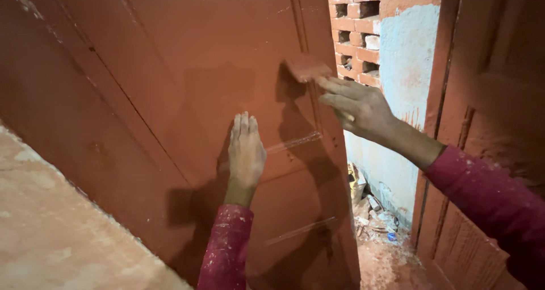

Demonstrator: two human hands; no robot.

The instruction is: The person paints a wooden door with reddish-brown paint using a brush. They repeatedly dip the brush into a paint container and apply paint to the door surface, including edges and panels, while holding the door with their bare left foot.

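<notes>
The left hand (246, 151) lies flat, fingers together, on the smooth reddish-brown door (170, 85); the right hand (355, 105) pinches a worn sanding pad (307, 67) against the door's edge; beyond, rough perforated brickwork (355, 28) and patchy blue plaster (406, 57).

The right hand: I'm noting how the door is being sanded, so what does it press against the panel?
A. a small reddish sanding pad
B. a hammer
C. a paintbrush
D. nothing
A: the right hand holds a small flat reddish pad at its fingertips against the red-brown door, while the left hand lies flat on it.
</notes>
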